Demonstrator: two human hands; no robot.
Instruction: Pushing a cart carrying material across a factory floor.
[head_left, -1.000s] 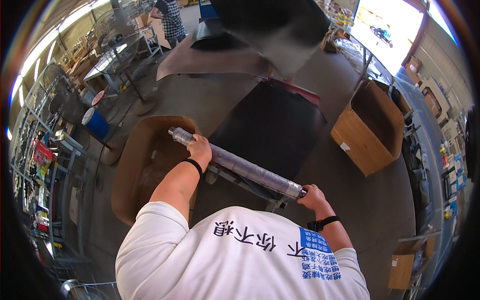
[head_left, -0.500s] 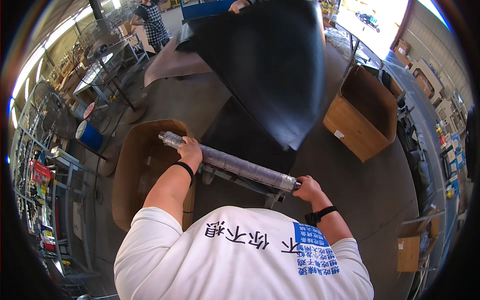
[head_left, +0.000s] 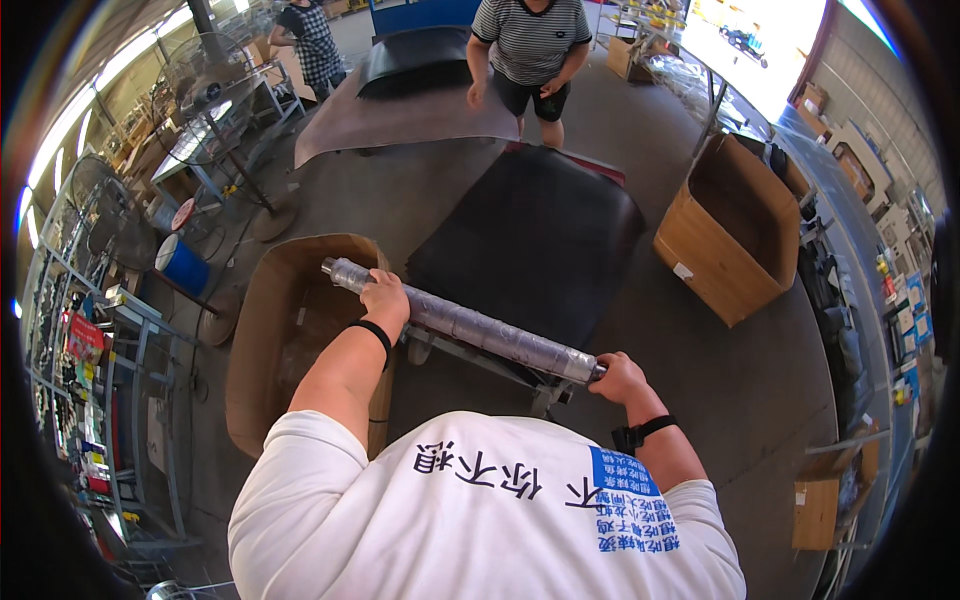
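A long roller (head_left: 480,333), wrapped in glossy clear film with bare metal ends, lies slantwise across in front of me. Near its left end my left hand (head_left: 384,299) is closed around it. My right hand (head_left: 620,378) grips the metal stub at its right end. Just beyond the roller, a black sheet (head_left: 530,230) lies flat on a low stand whose metal frame (head_left: 480,362) shows beneath the roller. Whether the roller rests on that frame or is held above it, I cannot tell.
A person in a striped shirt (head_left: 530,45) stands beyond the sheet. Behind are a brownish sheet (head_left: 400,115) and a folded black sheet (head_left: 415,62). Cardboard boxes stand left (head_left: 255,330) and right (head_left: 730,240). Fans (head_left: 207,92) and a blue drum (head_left: 182,265) are further left.
The black sheet, raised high across the view before, has come down flat onto the stand. The person opposite has let go of it and is now visible. My hands keep their grip on the roller.
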